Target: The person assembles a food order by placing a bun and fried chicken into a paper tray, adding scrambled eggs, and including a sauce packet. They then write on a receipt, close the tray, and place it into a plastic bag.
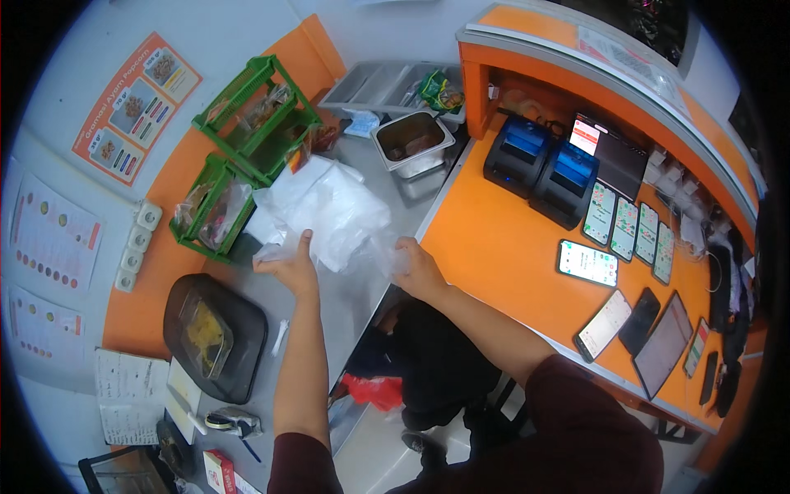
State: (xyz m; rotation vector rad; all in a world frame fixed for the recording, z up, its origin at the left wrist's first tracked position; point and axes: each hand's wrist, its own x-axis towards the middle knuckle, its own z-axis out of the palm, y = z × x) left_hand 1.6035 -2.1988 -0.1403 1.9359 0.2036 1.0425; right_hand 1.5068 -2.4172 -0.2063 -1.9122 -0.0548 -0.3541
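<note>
Plastic bag (pixel 329 216) stretched left-right between left hand (pixel 290 262) and right hand (pixel 414 267), each grip pinching an edge.

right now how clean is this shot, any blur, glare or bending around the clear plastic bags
Head view: heavy fisheye, the orange counter edge bows and the corners go black. The crumpled clear plastic bags wash out to near white under even light. Left hand and right hand look slightly soft; shadows are faint.

Steel counter (pixel 346 305): plastic bags (pixel 329 206), green rack (pixel 247 140), black tray (pixel 216 337), steel tub (pixel 411 142).
</note>
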